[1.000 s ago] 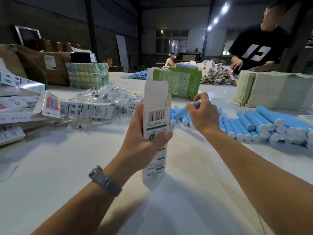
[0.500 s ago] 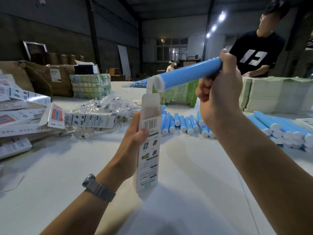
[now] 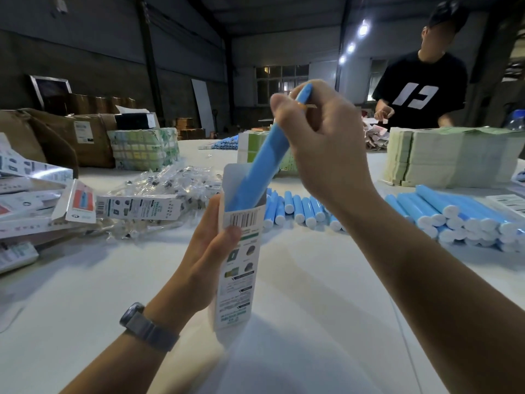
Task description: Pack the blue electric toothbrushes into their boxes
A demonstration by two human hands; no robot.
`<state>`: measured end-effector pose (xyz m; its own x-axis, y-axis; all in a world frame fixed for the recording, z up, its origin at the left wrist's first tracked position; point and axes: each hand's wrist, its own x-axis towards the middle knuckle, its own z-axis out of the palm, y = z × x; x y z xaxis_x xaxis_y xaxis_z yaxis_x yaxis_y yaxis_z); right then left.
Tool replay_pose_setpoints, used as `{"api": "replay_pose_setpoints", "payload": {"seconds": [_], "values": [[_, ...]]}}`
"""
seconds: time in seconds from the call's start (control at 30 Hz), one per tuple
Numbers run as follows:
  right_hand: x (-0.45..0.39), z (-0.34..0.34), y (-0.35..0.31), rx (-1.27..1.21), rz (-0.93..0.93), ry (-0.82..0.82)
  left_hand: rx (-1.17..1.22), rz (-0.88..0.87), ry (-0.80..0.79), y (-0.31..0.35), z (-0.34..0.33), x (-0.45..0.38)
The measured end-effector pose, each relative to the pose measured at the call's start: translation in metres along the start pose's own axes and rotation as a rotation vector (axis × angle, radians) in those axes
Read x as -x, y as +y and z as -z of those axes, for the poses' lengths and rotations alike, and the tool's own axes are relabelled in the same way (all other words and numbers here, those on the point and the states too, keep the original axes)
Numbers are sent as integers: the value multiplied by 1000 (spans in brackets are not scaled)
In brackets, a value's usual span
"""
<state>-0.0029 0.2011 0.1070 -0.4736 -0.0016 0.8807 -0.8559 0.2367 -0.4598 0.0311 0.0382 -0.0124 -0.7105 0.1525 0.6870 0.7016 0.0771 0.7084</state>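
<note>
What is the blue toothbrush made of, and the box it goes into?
The blue toothbrush looks like smooth matte plastic: even colour, rounded body. The box looks like thin printed cardboard, lightly glossy: folded flaps, a barcode, sharp creases. Looks alone can't confirm either.

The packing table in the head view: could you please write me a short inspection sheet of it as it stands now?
Surface: white table, matte, shadowed near the arms.
Job's things: blue toothbrush tilted, lower end inside the open box; loose toothbrushes in rows beyond; flat carton stack.
Clutter: bagged parts, printed boxes, brown cartons.
Grips: left hand holds the box upright; right hand holds the toothbrush.
Cables: nothing seen.
Surroundings: dim warehouse; another person across the table.
</note>
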Motion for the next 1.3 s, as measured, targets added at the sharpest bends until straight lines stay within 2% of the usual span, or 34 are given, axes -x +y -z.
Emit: {"api": "replay_pose_setpoints", "payload": {"seconds": [0.17,0.3,0.47,0.63,0.9,1.0,1.07,1.2,1.3], "values": [[12,-7,1,79,82,-145,6,-10,-41,-2,-1,1],[26,-20,5,123,145,-338,36,8,42,-5,4,-1],[39,-24,22,-35,63,-297,69,1,106,-6,7,-2],[52,-34,27,-61,106,-235,78,-14,105,-8,8,-4],[60,-33,36,-47,123,-295,50,-18,111,-6,6,-5],[59,-32,36,-79,117,-261,26,-11,120,-2,7,-5],[61,-34,36,-110,64,-249,12,-13,112,0,6,-4],[68,-39,37,-304,-169,-311,30,-11,116,4,4,-3],[72,-39,39,-344,-149,-307,35,0,131,6,2,-1]]}}
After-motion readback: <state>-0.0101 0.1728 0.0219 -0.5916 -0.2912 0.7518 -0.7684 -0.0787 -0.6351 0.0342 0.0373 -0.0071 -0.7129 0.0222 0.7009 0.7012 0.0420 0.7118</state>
